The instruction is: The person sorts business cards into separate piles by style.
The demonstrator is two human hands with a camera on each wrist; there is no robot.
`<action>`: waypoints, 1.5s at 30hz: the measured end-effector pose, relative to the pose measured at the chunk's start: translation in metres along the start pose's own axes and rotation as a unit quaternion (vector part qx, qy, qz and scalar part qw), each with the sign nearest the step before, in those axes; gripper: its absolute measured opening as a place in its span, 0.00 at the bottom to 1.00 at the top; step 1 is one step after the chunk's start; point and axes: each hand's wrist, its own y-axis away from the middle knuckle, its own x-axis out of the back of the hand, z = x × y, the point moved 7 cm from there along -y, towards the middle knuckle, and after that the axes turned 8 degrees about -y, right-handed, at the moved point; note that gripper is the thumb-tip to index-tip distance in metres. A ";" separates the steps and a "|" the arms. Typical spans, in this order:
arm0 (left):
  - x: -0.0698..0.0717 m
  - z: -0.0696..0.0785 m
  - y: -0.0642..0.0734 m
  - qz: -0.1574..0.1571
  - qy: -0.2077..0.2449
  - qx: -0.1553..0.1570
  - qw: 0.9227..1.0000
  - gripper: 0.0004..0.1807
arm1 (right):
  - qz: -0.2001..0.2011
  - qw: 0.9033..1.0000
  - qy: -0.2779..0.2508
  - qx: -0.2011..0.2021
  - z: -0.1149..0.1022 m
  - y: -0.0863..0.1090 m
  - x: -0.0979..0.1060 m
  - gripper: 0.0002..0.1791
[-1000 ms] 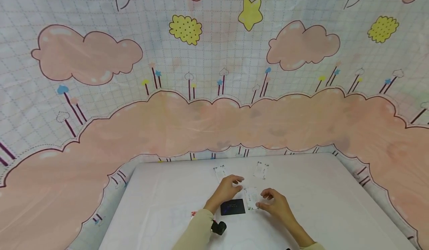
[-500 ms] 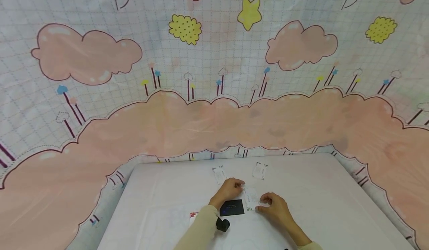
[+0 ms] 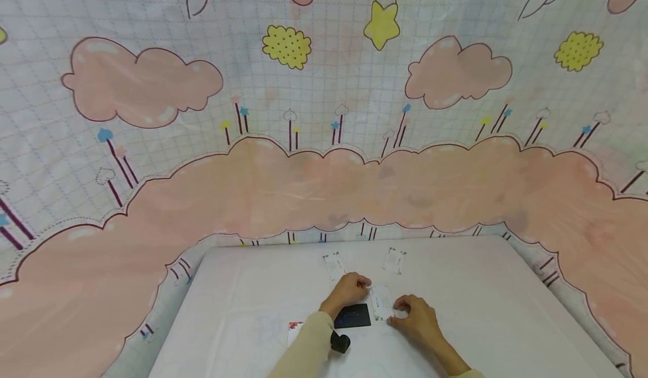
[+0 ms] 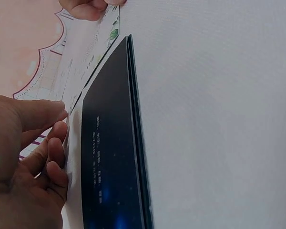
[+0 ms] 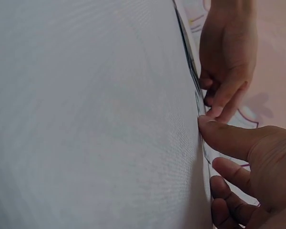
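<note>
A white card (image 3: 381, 303) with small print and green leaf corners lies between the two hands, beside a dark folded card (image 3: 352, 315). The left hand (image 3: 349, 289) pinches the white card's far left corner; in the left wrist view its thumb (image 4: 43, 110) meets the fingers at the edge. At the card's right edge, the right hand (image 3: 417, 317) holds the near corner between thumb and finger. Its thumb (image 5: 224, 135) presses that edge in the right wrist view. The dark card (image 4: 109, 143) lies close beside the left fingers, its layers slightly parted.
Two more white cards with decorated corners lie farther back, a left one (image 3: 334, 266) and a right one (image 3: 394, 260). A red-patterned card (image 3: 295, 331) is partly covered by the left sleeve (image 3: 306, 347). A cartoon-printed cloth (image 3: 324, 187) stands behind the white table (image 3: 243, 293).
The left hand has come down to the white card's far left corner, its fingers closing there. The right hand has shifted slightly nearer at the card's right edge. The cards stay in place.
</note>
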 end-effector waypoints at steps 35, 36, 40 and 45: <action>-0.005 -0.002 0.002 -0.004 0.052 -0.008 0.999 0.06 | -0.002 1.000 0.008 -0.009 -0.006 0.000 0.001 0.24; -0.004 -0.002 0.002 -0.004 0.056 -0.010 0.998 0.07 | -0.002 1.000 0.008 -0.009 -0.006 0.000 0.002 0.24; -0.003 -0.002 0.004 -0.013 0.074 -0.012 0.997 0.11 | -0.001 1.000 0.011 -0.006 -0.007 0.000 0.002 0.25; -0.002 -0.002 0.006 -0.029 0.070 -0.013 0.997 0.17 | -0.001 1.000 0.013 0.000 -0.007 0.000 0.002 0.25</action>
